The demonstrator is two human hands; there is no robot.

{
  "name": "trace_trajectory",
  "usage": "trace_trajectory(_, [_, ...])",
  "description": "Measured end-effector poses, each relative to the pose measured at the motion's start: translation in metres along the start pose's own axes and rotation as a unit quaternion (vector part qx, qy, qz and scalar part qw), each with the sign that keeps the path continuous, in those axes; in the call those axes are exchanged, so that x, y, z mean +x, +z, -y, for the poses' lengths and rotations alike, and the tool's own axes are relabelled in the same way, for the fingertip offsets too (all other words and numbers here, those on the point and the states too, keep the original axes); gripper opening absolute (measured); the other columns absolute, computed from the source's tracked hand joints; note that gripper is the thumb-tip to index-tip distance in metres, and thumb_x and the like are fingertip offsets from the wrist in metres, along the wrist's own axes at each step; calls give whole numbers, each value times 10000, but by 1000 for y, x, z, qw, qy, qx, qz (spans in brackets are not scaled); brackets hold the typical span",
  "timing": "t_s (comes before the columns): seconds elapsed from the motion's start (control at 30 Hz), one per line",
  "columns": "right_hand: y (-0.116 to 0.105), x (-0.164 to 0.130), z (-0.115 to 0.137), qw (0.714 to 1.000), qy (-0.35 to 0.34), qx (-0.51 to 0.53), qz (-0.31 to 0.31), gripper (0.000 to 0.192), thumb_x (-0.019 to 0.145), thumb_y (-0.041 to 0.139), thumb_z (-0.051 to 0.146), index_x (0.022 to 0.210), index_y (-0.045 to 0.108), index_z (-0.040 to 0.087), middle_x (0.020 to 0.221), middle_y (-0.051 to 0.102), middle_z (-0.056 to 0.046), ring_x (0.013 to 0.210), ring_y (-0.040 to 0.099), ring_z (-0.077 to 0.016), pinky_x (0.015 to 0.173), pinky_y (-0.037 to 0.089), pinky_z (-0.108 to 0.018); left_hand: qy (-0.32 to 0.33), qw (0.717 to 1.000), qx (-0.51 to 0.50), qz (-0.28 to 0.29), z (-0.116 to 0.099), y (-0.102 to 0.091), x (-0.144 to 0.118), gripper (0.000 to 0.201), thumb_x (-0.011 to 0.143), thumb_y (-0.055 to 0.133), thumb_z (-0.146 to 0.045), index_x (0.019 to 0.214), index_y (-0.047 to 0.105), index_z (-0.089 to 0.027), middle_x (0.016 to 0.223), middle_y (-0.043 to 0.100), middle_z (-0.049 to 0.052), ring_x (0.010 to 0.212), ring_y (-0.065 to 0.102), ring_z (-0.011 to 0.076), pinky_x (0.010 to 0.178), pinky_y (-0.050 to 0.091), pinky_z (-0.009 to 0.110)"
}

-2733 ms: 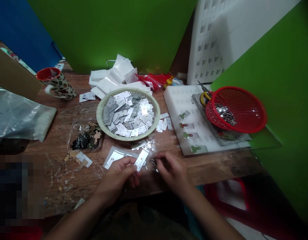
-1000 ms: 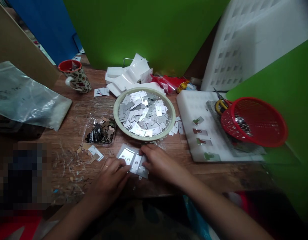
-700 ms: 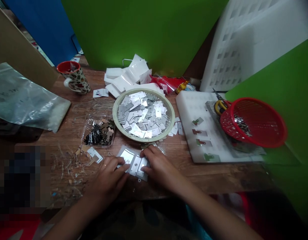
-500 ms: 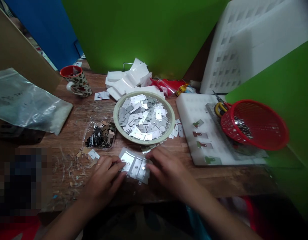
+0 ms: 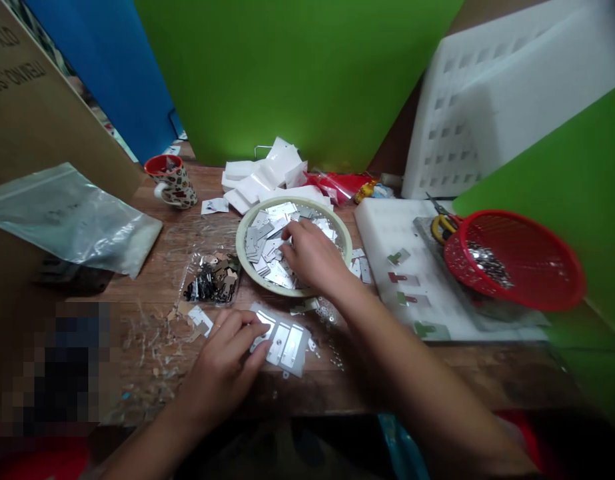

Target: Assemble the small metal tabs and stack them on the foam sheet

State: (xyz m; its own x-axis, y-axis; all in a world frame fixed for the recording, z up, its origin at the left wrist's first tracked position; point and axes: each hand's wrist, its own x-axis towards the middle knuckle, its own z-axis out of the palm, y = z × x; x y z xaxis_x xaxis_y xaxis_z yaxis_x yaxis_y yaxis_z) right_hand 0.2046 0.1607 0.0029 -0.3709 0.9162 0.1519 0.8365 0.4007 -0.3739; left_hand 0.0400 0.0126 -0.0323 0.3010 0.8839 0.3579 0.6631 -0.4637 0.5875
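Observation:
My left hand rests near the table's front edge, its fingertips touching a row of shiny metal plates laid side by side on the wood. My right hand reaches into the round cream bowl and lies on the heap of small metal plates inside it, fingers curled down among them. Whether it has hold of one I cannot tell. A few loose plates lie just right of the bowl.
A pile of dark metal bits lies left of the bowl. A patterned mug and a plastic bag are at the left. A white foam board with taped pieces, scissors and a red basket stand at the right.
My right hand has left the row of plates and moved forward into the bowl. My left hand stays at the row. The view has shifted slightly.

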Motion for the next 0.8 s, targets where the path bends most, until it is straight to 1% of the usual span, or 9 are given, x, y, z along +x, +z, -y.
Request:
trace_trajectory(0.1, [-1, 10, -2, 999, -18, -21, 17, 206, 798, 546, 121, 1001, 570, 146, 998, 551, -136, 930, 527, -273, 706, 420, -373, 2, 1000, -11, -15, 4, 0, -1, 206, 851, 565, -84, 1028, 607, -178, 950, 587, 84, 934, 515, 220, 801, 437, 353])
trace_trajectory(0.23, [-3, 15, -7, 999, -20, -13, 34, 118, 761, 572, 126, 874, 566, 157, 904, 566, -102, 830, 538, -230, 676, 421, -350, -15, 999, -36, -20, 8, 1, -1, 213, 847, 568, -86, 1030, 621, -182, 956, 595, 83, 941, 529, 213, 808, 439, 342])
trace_trajectory(0.33, [-8, 5, -12, 1000, -21, -4, 22, 101, 768, 555, 128, 864, 549, 159, 867, 584, -91, 764, 539, -205, 664, 424, -344, -60, 995, -79, -18, 7, 0, -1, 190, 850, 573, -121, 1008, 650, -192, 979, 616, 84, 964, 557, 212, 828, 449, 338])
trace_trajectory(0.4, [-14, -12, -15, 1000, -20, 9, -11, 112, 782, 540, 128, 889, 540, 164, 878, 593, -92, 777, 545, -210, 681, 427, -349, -126, 981, -146, -4, 2, -2, 2, 154, 843, 595, -169, 972, 674, -200, 987, 647, 82, 963, 586, 213, 832, 464, 337])
trace_trajectory(0.47, [-20, -36, -14, 998, -8, 29, -58, 109, 811, 527, 147, 918, 532, 170, 894, 596, -96, 800, 550, -219, 695, 430, -356, -232, 936, -263, 34, -6, -1, 7, 141, 835, 619, -232, 957, 684, -203, 979, 687, 79, 927, 625, 210, 809, 491, 331])
trace_trajectory(0.57, [-23, -81, -4, 992, 13, 72, -105, 95, 859, 527, 208, 948, 523, 174, 910, 597, -95, 807, 558, -213, 691, 440, -344, -359, 799, -476, 81, -23, 9, 17, 268, 822, 652, -297, 1077, 647, -212, 1033, 711, 76, 919, 657, 193, 804, 518, 309])
trace_trajectory(0.63, [-20, -110, 3, 988, 5, 117, -103, 101, 867, 547, 219, 956, 525, 177, 898, 599, -80, 827, 566, -204, 713, 449, -328, -387, 720, -574, 47, -34, 20, 24, 317, 813, 671, -307, 1110, 624, -207, 1035, 713, 65, 891, 666, 164, 803, 523, 276])
trace_trajectory(0.7, [-16, -133, 3, 984, -7, 166, -63, 124, 870, 570, 223, 980, 534, 181, 897, 608, -66, 842, 576, -193, 730, 459, -310, -405, 679, -612, -10, -42, 32, 27, 257, 808, 680, -308, 1024, 642, -172, 946, 721, 54, 803, 670, 133, 758, 532, 243])
trace_trajectory(0.8, [-10, -156, -17, 975, 35, 217, -33, 115, 885, 568, 216, 994, 540, 194, 886, 623, -44, 805, 591, -165, 718, 473, -279, -434, 667, -605, -41, -45, 43, 28, 206, 796, 686, -314, 881, 639, -132, 858, 719, 60, 751, 677, 149, 670, 546, 239])
